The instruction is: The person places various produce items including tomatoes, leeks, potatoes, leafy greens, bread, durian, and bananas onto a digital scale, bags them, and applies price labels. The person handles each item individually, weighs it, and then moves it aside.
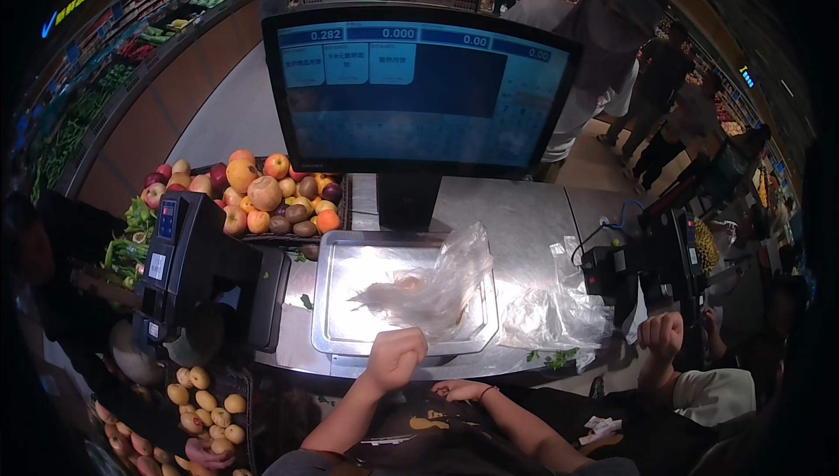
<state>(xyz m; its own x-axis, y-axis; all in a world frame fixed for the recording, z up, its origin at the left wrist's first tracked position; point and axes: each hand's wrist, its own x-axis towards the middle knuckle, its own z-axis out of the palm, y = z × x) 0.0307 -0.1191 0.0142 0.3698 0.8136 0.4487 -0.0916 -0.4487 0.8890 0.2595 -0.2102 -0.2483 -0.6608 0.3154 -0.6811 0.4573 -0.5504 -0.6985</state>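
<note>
A clear plastic bag [441,288] with something pale inside lies crumpled in the shallow metal tray [336,262], its loose end standing up at the right. My left hand [398,358] is a closed fist at the tray's near edge, just below the bag; its palm side is hidden, so I cannot tell what it holds, if anything. Close to my body, right of the left wrist, rests my right hand [459,390], fingers curled; anything inside them is hidden. A dark-framed screen [384,109] on a stand rises behind the tray.
Mixed fruit [266,196] fills a basket behind the tray's left side. A black label printer [179,257] stands left. Loose plastic bags [559,310] and green leaves [555,358] lie right. A person [568,56] stands behind the screen; another person's hand [662,336] is at right.
</note>
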